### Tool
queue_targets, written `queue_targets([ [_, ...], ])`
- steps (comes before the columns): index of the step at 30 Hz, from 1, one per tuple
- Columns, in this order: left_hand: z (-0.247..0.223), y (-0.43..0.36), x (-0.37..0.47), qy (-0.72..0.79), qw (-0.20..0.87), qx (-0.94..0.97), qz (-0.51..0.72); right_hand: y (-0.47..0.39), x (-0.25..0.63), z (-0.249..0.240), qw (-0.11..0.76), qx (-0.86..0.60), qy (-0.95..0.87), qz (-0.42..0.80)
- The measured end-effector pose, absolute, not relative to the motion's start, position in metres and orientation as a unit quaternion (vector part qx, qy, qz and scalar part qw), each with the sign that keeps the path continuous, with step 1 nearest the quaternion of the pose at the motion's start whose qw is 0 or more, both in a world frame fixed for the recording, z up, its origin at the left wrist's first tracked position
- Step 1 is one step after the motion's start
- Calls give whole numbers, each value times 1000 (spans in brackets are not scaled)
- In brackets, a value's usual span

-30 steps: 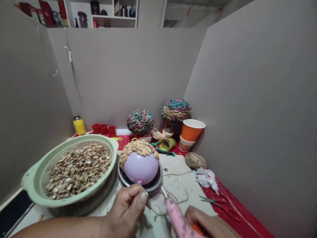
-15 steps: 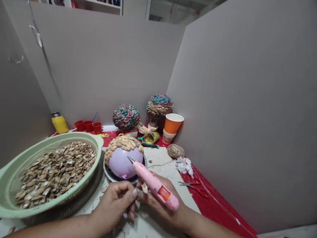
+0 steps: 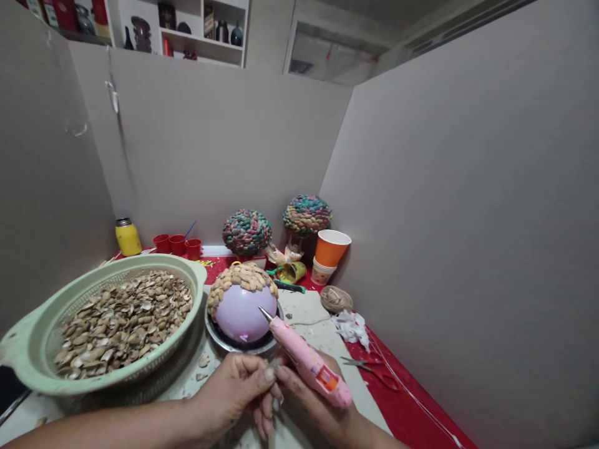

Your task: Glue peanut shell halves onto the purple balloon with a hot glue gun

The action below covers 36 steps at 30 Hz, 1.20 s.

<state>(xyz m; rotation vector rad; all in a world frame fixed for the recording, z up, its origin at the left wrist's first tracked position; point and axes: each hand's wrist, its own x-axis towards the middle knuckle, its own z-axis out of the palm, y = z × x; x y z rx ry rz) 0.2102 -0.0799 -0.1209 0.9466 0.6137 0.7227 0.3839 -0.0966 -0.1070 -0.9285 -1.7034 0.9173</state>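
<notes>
My right hand (image 3: 322, 380) is closed around a pink hot glue gun (image 3: 304, 355), whose metal nozzle points up and left toward a lilac balloon (image 3: 244, 315). Peanut shells (image 3: 246, 277) cover the balloon's upper part and left side. The balloon rests in a metal bowl (image 3: 219, 342), its knot facing me. My left hand (image 3: 246, 383) is closed in a pinch, its thumb tip meeting my right thumb below the bowl. Whatever lies between these fingertips is too small and hidden to make out.
On the left a green colander (image 3: 35, 330) holds many peanut shells. Farther back are a yellow bottle (image 3: 128, 238), red cups (image 3: 178, 244), two coloured shell-covered balls and an orange paper cup (image 3: 331, 248). Twine (image 3: 336, 299), crumpled tissue (image 3: 352, 327) and scissors (image 3: 377, 368) lie at right.
My view has tilted up and shifted, showing more shelf. Both hands stay together with the glue gun held; the shell piece seen between them before is now hidden.
</notes>
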Motion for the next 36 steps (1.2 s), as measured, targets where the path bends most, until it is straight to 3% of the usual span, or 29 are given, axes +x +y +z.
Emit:
queue_targets([
  [6, -124, -84, 214, 280, 804, 412, 325, -95, 382, -111, 495, -385, -743, 235],
  [12, -118, -78, 214, 290, 808, 401, 320, -98, 383, -113, 501, -376, -753, 204],
  [17, -120, -75, 212, 309, 767, 463, 319, -92, 401, -124, 528, -434, -685, 253],
  [24, -121, -83, 202, 305, 592, 651, 363, -74, 410, -131, 572, -456, -571, 374],
  [30, -120, -74, 198, 159, 321, 818, 450, -58, 411, -132, 618, -471, -440, 451],
  [36, -115, -71, 199, 112, 271, 857, 424, -48, 411, -134, 650, -429, -405, 479],
])
